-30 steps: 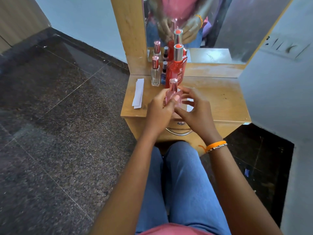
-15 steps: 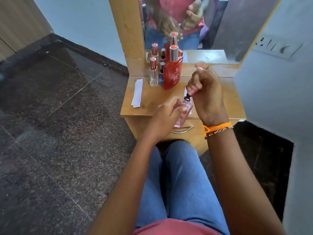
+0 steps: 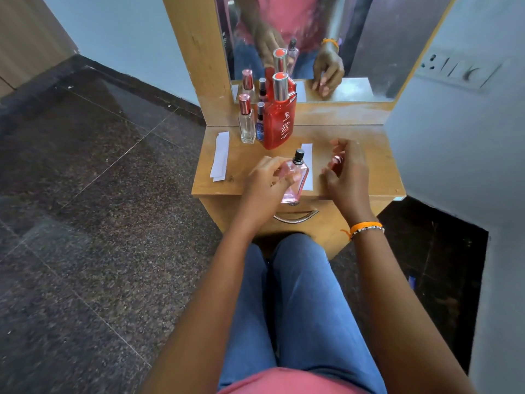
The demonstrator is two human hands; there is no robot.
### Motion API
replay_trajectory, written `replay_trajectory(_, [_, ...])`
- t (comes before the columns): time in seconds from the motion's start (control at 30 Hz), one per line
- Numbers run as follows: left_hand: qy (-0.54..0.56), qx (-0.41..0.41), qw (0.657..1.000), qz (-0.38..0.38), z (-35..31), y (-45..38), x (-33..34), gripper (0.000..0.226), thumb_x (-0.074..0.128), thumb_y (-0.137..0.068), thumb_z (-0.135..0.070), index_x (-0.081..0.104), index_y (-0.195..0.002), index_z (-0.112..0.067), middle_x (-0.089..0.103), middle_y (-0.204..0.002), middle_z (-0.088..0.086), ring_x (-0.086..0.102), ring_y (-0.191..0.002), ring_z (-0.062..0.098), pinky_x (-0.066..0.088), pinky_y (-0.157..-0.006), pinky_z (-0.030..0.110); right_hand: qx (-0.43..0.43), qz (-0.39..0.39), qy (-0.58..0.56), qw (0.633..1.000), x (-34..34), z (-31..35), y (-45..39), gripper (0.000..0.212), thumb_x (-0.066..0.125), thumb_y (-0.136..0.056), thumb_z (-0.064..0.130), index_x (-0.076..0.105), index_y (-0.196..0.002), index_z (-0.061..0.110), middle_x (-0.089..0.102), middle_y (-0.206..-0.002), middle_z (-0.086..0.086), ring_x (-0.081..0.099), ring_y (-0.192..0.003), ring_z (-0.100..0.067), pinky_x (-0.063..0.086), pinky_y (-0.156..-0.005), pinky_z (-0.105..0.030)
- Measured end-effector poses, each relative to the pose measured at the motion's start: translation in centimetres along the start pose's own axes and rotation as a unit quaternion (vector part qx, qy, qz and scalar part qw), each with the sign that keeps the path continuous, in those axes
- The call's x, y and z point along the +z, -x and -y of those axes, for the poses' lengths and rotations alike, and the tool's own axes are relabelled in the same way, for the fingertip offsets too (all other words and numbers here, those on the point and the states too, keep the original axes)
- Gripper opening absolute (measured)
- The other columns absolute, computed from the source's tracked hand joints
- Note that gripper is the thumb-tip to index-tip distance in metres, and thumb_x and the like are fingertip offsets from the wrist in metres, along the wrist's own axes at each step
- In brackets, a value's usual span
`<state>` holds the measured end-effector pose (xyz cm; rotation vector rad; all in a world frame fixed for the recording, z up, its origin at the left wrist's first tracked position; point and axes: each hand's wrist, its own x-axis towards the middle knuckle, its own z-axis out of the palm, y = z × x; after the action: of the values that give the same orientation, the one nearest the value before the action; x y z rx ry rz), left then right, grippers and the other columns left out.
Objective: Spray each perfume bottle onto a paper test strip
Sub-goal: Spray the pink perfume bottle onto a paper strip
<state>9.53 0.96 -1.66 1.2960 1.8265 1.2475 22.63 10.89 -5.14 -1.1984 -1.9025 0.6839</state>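
Note:
My left hand [image 3: 265, 180] grips a pink perfume bottle [image 3: 295, 180] above the front edge of the wooden dresser top [image 3: 366, 155]; its black spray nozzle is bare. My right hand [image 3: 345, 173] holds the bottle's shiny pink cap [image 3: 337, 160] low over the top, to the right of the bottle. A white paper test strip [image 3: 308, 163] lies flat behind the bottle, partly hidden by it. At the back stand a large red bottle [image 3: 279, 123], a clear bottle [image 3: 246, 123] with a pink cap and a small blue one [image 3: 260, 125].
A stack of white paper strips [image 3: 221, 157] lies at the dresser's left edge. A mirror [image 3: 355, 38] rises behind the bottles. A drawer handle [image 3: 295, 217] sits below the front edge. My knees in blue jeans are under the dresser. A wall with a switch plate [image 3: 457, 71] is close on the right.
My right hand pulled the cap off the pink bottle, lifted it, then came down to the right over the dresser top. My left hand kept hold of the bottle, tilting it back.

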Motion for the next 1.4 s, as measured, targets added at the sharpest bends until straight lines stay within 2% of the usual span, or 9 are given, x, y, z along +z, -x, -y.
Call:
replay_trajectory(0.1, [0.017,-0.004,1.000,-0.006,-0.1,-0.4,0.2,0.029,0.063,-0.087,-0.019,0.062,-0.116,-0.016,0.063,-0.109,0.001,0.060,-0.101,0.013,0.049,-0.085,0.022,-0.043,-0.049,0.005,0.998,-0.5,0.5,0.6,0.045,0.056,-0.080,-0.007,0.050,-0.124,0.002,0.053,-0.119,-0.017,0.048,-0.106,-0.020,0.028,-0.089,0.002])
replay_trajectory(0.17, [0.039,-0.010,0.999,-0.009,-0.2,-0.8,0.3,0.027,0.064,-0.085,-0.018,0.063,-0.112,-0.018,0.066,-0.104,-0.006,0.060,-0.097,0.004,0.047,-0.081,0.012,-0.059,-0.063,-0.062,0.994,-1.1,1.3,1.2,0.044,0.051,-0.080,0.000,0.050,-0.124,0.006,0.054,-0.115,-0.009,0.052,-0.108,-0.021,0.036,-0.092,-0.008])
replay_trajectory(0.3, [0.083,-0.006,0.996,0.021,-0.8,-1.7,0.3,0.023,0.065,-0.084,-0.016,0.063,-0.102,-0.030,0.067,-0.099,-0.013,0.062,-0.099,0.006,0.049,-0.090,0.025,-0.054,0.069,-0.177,0.980,-1.7,3.0,2.0,0.057,0.066,-0.084,0.019,0.037,-0.132,0.026,0.054,-0.112,0.002,0.061,-0.094,-0.009,0.051,-0.082,-0.016])
replay_trajectory(0.43, [0.107,0.013,0.994,0.035,-1.2,-2.7,0.3,0.019,0.063,-0.086,-0.019,0.064,-0.100,-0.032,0.067,-0.095,-0.015,0.063,-0.092,0.001,0.051,-0.082,0.016,-0.046,0.099,-0.158,0.981,-1.8,2.4,1.7,0.063,0.071,-0.081,0.006,0.041,-0.134,0.024,0.057,-0.086,0.015,0.059,-0.071,0.005,0.047,-0.063,-0.006])
replay_trajectory(0.5, [0.106,-0.013,0.993,0.040,-0.9,-3.7,0.5,0.019,0.053,-0.093,-0.024,0.064,-0.109,-0.021,0.067,-0.105,-0.005,0.066,-0.093,0.009,0.054,-0.083,0.024,-0.031,0.098,-0.146,0.984,-2.2,1.7,1.5,0.064,0.071,-0.080,0.001,0.044,-0.135,0.022,0.054,-0.082,0.013,0.054,-0.065,0.002,0.045,-0.061,-0.006])
replay_trajectory(0.73, [-0.245,-0.048,0.968,-0.006,0.6,-6.5,4.4,0.037,0.052,-0.093,-0.019,0.050,-0.127,-0.004,0.048,-0.128,0.013,0.049,-0.115,0.031,0.042,-0.092,0.040,-0.011,0.104,-0.188,0.977,-4.1,0.2,1.0,0.073,0.062,-0.080,0.002,0.036,-0.138,0.040,0.046,-0.082,0.003,0.048,-0.071,-0.012,0.052,-0.069,-0.024])
replay_trajectory(0.83, [-0.292,-0.051,0.953,-0.060,0.7,-7.0,5.6,0.031,0.056,-0.091,-0.021,0.053,-0.118,-0.007,0.048,-0.128,0.012,0.048,-0.114,0.032,0.041,-0.089,0.040,0.011,0.127,-0.242,0.962,-4.6,0.1,1.0,0.072,0.058,-0.079,0.006,0.037,-0.136,0.044,0.050,-0.097,-0.013,0.052,-0.082,-0.033,0.056,-0.079,-0.051])
replay_trajectory(1.0, [-0.248,-0.058,0.961,-0.107,0.4,-7.1,5.9,0.011,0.059,-0.088,-0.016,0.055,-0.098,-0.014,0.054,-0.119,0.008,0.050,-0.108,0.029,0.040,-0.083,0.036,0.044,0.136,-0.352,0.925,-4.6,-0.6,1.1,0.065,0.060,-0.087,0.010,0.037,-0.141,0.038,0.058,-0.105,0.004,0.059,-0.090,-0.007,0.054,-0.078,-0.033])
replay_trajectory(1.4, [-0.136,-0.047,0.982,-0.125,0.1,-5.3,4.4,0.007,0.056,-0.084,-0.007,0.058,-0.086,-0.014,0.065,-0.087,0.001,0.059,-0.087,0.025,0.047,-0.070,0.033,0.129,0.173,-0.490,0.845,-4.2,0.4,1.3,0.065,0.045,-0.084,0.006,0.039,-0.141,0.034,0.054,-0.117,-0.001,0.058,-0.094,-0.022,0.057,-0.069,-0.035])
